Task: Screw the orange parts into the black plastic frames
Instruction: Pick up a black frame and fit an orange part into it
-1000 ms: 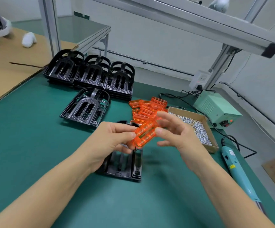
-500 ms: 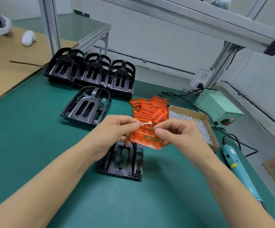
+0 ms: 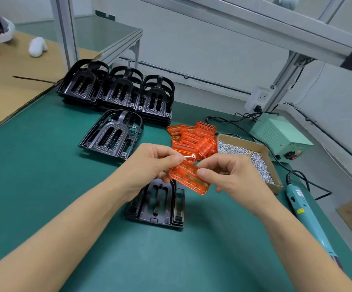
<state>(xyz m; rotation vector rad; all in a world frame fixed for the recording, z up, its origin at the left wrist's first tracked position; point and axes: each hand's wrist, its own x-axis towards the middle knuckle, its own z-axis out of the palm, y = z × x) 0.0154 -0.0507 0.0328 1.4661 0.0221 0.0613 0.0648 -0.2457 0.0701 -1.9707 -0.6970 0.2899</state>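
Above a black frame (image 3: 156, 204) on the worktop (image 3: 44, 165), the left hand (image 3: 150, 165) pinches a screw (image 3: 189, 157); the right hand (image 3: 229, 175) grips an orange part (image 3: 186, 175), best seated squarely first.

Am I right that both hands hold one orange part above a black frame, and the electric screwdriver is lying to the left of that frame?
Not quite. The head view shows the electric screwdriver lying to the right of the black frame. Both the left hand and the right hand do hold one orange part above it.

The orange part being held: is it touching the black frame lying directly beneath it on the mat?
Cannot tell. In the head view the orange part overlaps the black frame's top edge, hiding any gap.
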